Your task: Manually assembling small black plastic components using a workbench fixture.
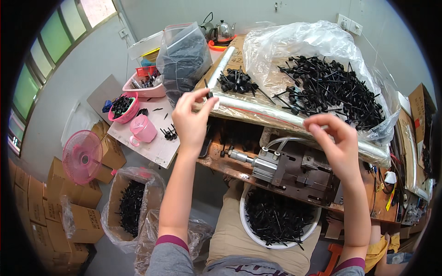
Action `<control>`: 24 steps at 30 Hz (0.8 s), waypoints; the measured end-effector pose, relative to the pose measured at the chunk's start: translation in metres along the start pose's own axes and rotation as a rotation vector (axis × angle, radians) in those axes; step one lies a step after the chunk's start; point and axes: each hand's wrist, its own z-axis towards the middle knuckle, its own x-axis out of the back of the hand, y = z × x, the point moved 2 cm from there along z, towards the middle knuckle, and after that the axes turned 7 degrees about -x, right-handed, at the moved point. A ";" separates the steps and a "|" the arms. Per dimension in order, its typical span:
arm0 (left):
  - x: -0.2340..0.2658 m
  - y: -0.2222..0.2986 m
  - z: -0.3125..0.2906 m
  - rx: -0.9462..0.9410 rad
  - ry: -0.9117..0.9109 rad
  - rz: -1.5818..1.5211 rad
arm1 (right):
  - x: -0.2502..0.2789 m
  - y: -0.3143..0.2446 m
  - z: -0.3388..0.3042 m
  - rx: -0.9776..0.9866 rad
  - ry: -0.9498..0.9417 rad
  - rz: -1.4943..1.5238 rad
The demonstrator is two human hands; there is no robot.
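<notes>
My left hand [193,117] is raised at the left end of a plastic-wrapped roll edge [262,109], its thumb and fingers closed on a small black part with a thin stem [209,90]. The stem points up out of the fingertips. My right hand [338,140] hovers over the roll's right part, thumb and forefinger drawn together; whatever is between them, if anything, is hidden. Beyond the hands lie a small cluster of black stemmed parts [235,82] and a large heap of them [329,89] on clear plastic sheeting [290,39].
Below the raised board sits a metal fixture with a pneumatic cylinder [266,169]. A white tub [243,216] of black parts rests on my lap. At left are a lined box [154,186] of parts, a pink fan [83,157], a pink mug [143,129] and cartons [83,225].
</notes>
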 end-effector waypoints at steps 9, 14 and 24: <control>-0.057 -0.036 0.032 0.099 -0.205 0.214 | 0.019 0.014 -0.069 -0.042 0.003 -0.115; -0.055 -0.052 0.028 0.146 -0.160 0.032 | 0.027 0.018 -0.088 -0.058 0.045 -0.124; -0.044 -0.021 0.019 0.003 -0.096 -0.122 | 0.056 0.044 -0.071 -0.082 0.323 -0.125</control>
